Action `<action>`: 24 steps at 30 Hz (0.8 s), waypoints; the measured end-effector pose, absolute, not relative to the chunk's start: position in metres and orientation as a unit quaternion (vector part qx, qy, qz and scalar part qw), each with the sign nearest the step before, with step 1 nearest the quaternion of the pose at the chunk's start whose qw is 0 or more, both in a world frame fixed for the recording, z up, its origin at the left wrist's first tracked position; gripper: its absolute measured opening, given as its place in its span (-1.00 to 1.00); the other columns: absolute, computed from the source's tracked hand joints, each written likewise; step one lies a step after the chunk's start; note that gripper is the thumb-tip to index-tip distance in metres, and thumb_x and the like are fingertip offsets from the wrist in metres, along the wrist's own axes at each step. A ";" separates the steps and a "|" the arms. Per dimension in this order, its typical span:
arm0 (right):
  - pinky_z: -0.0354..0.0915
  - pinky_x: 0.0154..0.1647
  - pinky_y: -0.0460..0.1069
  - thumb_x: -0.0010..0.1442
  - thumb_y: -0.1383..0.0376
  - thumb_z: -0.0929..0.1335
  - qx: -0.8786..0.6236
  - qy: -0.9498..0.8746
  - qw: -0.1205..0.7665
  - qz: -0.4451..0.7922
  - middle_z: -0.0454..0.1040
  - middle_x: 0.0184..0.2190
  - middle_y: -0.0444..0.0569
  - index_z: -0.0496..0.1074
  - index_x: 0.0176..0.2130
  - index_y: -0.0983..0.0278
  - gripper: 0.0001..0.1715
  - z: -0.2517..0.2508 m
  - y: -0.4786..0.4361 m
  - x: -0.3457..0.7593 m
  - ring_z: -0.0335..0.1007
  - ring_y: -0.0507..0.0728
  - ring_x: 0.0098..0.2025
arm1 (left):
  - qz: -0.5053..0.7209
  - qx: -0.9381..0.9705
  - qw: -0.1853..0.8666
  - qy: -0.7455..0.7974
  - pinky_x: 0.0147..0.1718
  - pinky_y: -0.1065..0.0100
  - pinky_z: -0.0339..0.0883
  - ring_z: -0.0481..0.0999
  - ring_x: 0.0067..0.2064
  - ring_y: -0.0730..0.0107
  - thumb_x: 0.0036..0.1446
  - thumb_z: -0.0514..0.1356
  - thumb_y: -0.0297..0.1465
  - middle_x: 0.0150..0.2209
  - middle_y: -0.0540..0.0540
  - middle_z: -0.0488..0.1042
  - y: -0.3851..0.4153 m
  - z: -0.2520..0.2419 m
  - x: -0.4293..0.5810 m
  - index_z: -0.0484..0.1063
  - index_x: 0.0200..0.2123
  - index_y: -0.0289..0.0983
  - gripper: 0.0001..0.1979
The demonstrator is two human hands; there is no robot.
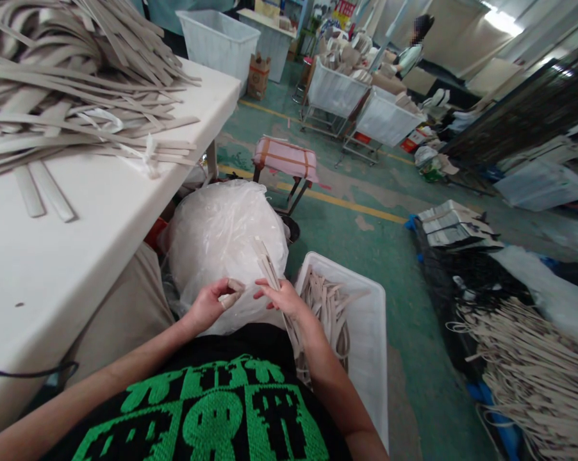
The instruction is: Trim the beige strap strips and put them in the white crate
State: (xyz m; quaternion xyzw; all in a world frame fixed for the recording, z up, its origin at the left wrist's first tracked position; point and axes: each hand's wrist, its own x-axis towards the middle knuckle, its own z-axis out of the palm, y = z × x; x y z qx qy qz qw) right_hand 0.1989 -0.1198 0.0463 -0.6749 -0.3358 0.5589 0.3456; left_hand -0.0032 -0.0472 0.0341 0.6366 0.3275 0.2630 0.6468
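My right hand is closed round a small bundle of flat beige strips, whose ends point up past my fingers while their length hangs down beside my forearm. To its left, my left hand has thumb and fingers curved with a gap between them and nothing held; some fingers have beige wrapping on them. Both hands are above a large bundle in clear plastic. Under my right forearm stands a white bin with more beige strips inside.
A white table at the left bears a big heap of strips. Ahead are a pink padded stool and wheeled bins, with a person beyond. Strips lie piled at the right.
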 end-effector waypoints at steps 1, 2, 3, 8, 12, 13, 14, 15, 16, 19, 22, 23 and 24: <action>0.26 -0.57 -0.16 0.18 0.11 0.37 -0.674 -0.341 0.334 0.563 0.60 -0.40 -0.03 0.52 -0.05 0.32 -0.57 0.048 -0.116 0.196 0.24 -0.06 -0.60 | 0.263 0.678 0.615 0.305 -0.11 0.28 0.40 0.54 -0.21 0.31 0.11 0.25 -0.31 -0.28 -0.11 0.57 -0.048 0.036 -0.006 0.49 -0.37 -0.26 -0.87; 0.24 -0.58 -0.16 0.19 0.09 0.36 -0.675 -0.345 0.322 0.568 0.57 -0.50 -0.06 0.53 -0.10 0.35 -0.57 0.049 -0.113 0.193 0.21 -0.07 -0.63 | 0.262 0.718 0.578 0.284 -0.09 0.29 0.41 0.55 -0.19 0.32 0.15 0.22 -0.34 -0.27 -0.10 0.58 -0.049 0.038 -0.009 0.49 -0.36 -0.26 -0.88; 0.22 -0.59 -0.16 0.20 0.07 0.36 -0.674 -0.349 0.311 0.573 0.52 -0.58 -0.09 0.55 -0.17 0.38 -0.58 0.050 -0.110 0.191 0.18 -0.07 -0.65 | 0.259 0.757 0.540 0.261 -0.08 0.31 0.42 0.56 -0.17 0.33 0.17 0.19 -0.36 -0.25 -0.10 0.59 -0.050 0.038 -0.011 0.49 -0.34 -0.25 -0.90; 0.08 -0.65 -0.16 0.16 0.11 0.40 -0.668 -0.389 0.294 0.562 0.32 -0.75 -0.19 0.52 -0.41 0.39 -0.64 0.056 -0.096 0.182 0.12 -0.07 -0.70 | 0.227 0.894 0.358 0.147 -0.08 0.33 0.47 0.59 -0.07 0.31 0.20 0.10 -0.49 -0.05 -0.15 0.58 -0.049 0.033 -0.018 0.50 -0.30 -0.24 -0.84; 0.07 -0.63 -0.17 0.08 0.31 0.41 -0.661 -0.428 0.292 0.543 0.32 -0.72 -0.22 0.52 -0.40 0.36 -0.87 0.066 -0.087 0.177 0.19 -0.06 -0.66 | 0.223 0.915 0.311 0.129 -0.07 0.30 0.48 0.58 -0.03 0.28 0.22 0.08 -0.49 0.01 -0.17 0.56 -0.047 0.030 -0.019 0.52 -0.28 -0.23 -0.80; 0.09 -0.62 -0.18 0.06 0.35 0.40 -0.662 -0.433 0.296 0.536 0.32 -0.71 -0.22 0.51 -0.42 0.36 -0.91 0.068 -0.085 0.176 0.21 -0.06 -0.65 | 0.221 0.912 0.321 0.131 -0.07 0.30 0.48 0.58 -0.03 0.28 0.23 0.08 -0.48 0.01 -0.16 0.56 -0.047 0.030 -0.019 0.53 -0.26 -0.23 -0.79; 0.11 -0.61 -0.18 0.04 0.38 0.39 -0.663 -0.436 0.302 0.528 0.33 -0.70 -0.22 0.50 -0.44 0.35 -0.93 0.071 -0.082 0.176 0.23 -0.06 -0.64 | 0.218 0.905 0.339 0.138 -0.06 0.30 0.47 0.58 -0.03 0.28 0.24 0.08 -0.47 0.01 -0.16 0.56 -0.046 0.030 -0.019 0.53 -0.24 -0.22 -0.79; 0.12 -0.59 -0.18 0.04 0.39 0.38 -0.665 -0.438 0.307 0.521 0.34 -0.70 -0.21 0.49 -0.45 0.35 -0.93 0.073 -0.079 0.177 0.24 -0.06 -0.63 | 0.212 0.893 0.368 0.148 -0.04 0.29 0.46 0.57 -0.02 0.27 0.24 0.08 -0.45 0.02 -0.16 0.56 -0.046 0.030 -0.019 0.54 -0.23 -0.21 -0.79; 0.13 -0.59 -0.18 0.04 0.39 0.38 -0.668 -0.437 0.310 0.517 0.34 -0.69 -0.21 0.49 -0.45 0.35 -0.93 0.075 -0.077 0.178 0.24 -0.06 -0.62 | 0.202 0.874 0.411 0.161 -0.01 0.28 0.44 0.57 -0.01 0.25 0.23 0.11 -0.41 0.02 -0.15 0.56 -0.046 0.031 -0.018 0.55 -0.23 -0.20 -0.81; 0.12 -0.60 -0.18 0.06 0.38 0.38 -0.679 -0.419 0.307 0.519 0.35 -0.70 -0.21 0.49 -0.42 0.36 -0.93 0.075 -0.072 0.186 0.24 -0.06 -0.63 | 0.155 0.728 0.621 0.247 -0.02 0.27 0.42 0.58 -0.08 0.20 0.17 0.21 -0.24 -0.12 -0.15 0.61 -0.048 0.029 -0.014 0.55 -0.30 -0.24 -0.80; 0.10 -0.62 -0.17 0.07 0.38 0.39 -0.690 -0.389 0.285 0.539 0.33 -0.72 -0.23 0.51 -0.37 0.37 -0.92 0.064 -0.076 0.197 0.21 -0.07 -0.66 | 0.085 0.439 0.806 0.389 -0.21 0.33 0.46 0.60 -0.24 0.26 0.18 0.17 -0.07 -0.27 -0.17 0.61 -0.048 0.018 -0.007 0.51 -0.30 -0.29 -0.62; 0.10 -0.62 -0.17 0.09 0.38 0.39 -0.696 -0.376 0.276 0.546 0.32 -0.73 -0.23 0.53 -0.32 0.37 -0.89 0.057 -0.079 0.200 0.20 -0.07 -0.68 | 0.067 0.352 0.827 0.433 -0.28 0.36 0.46 0.60 -0.28 0.29 0.20 0.15 -0.07 -0.27 -0.18 0.60 -0.048 0.012 -0.005 0.49 -0.27 -0.30 -0.61; 0.10 -0.63 -0.17 0.10 0.38 0.38 -0.703 -0.362 0.268 0.551 0.31 -0.74 -0.24 0.53 -0.27 0.38 -0.85 0.050 -0.084 0.203 0.19 -0.07 -0.69 | 0.056 0.289 0.831 0.472 -0.33 0.39 0.45 0.59 -0.30 0.32 0.21 0.15 -0.09 -0.26 -0.18 0.60 -0.047 0.005 -0.004 0.48 -0.23 -0.31 -0.63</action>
